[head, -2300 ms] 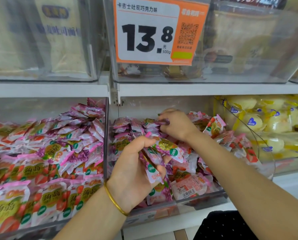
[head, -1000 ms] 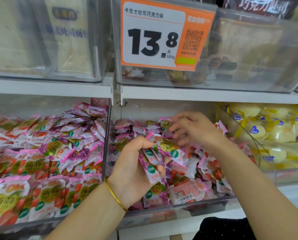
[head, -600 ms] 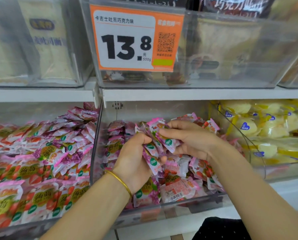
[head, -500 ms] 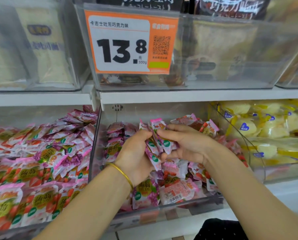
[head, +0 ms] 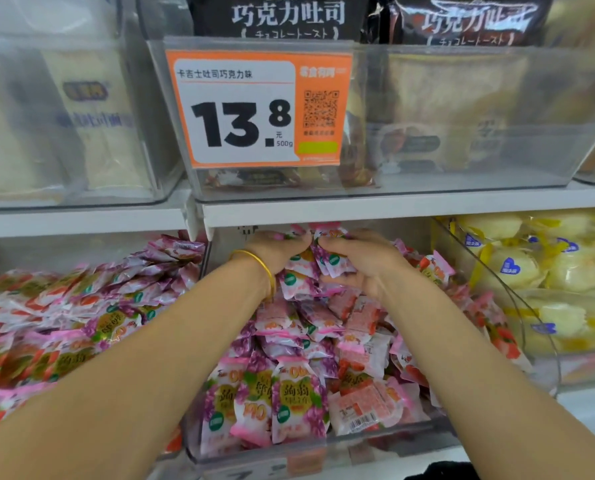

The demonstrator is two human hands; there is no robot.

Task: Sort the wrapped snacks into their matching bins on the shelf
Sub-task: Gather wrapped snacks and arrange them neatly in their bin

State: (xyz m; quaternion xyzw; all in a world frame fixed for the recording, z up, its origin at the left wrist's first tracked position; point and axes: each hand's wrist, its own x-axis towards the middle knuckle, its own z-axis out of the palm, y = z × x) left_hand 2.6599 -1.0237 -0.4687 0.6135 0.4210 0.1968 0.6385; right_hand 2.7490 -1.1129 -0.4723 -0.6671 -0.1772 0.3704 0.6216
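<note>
Both my hands reach deep into the middle clear bin [head: 323,448] on the lower shelf. My left hand [head: 271,249], with a gold bangle on its wrist, and my right hand [head: 361,261] together grip a bunch of purple grape snack packets [head: 311,263] near the bin's back, just under the shelf board. The bin beneath holds a mix of purple grape packets [head: 289,400] and pink strawberry packets [head: 361,403]. The left bin [head: 64,327] is heaped with pink and purple packets.
A bin of yellow wrapped cakes [head: 538,271] stands at the right. Above, clear bins hold chocolate toast bags [head: 289,15] behind an orange 13.8 price tag [head: 258,109]. The white shelf board [head: 393,209] hangs just above my hands.
Both hands have moved up and back into the middle bin with the bunch of packets held between them. The view has come closer to the shelf.
</note>
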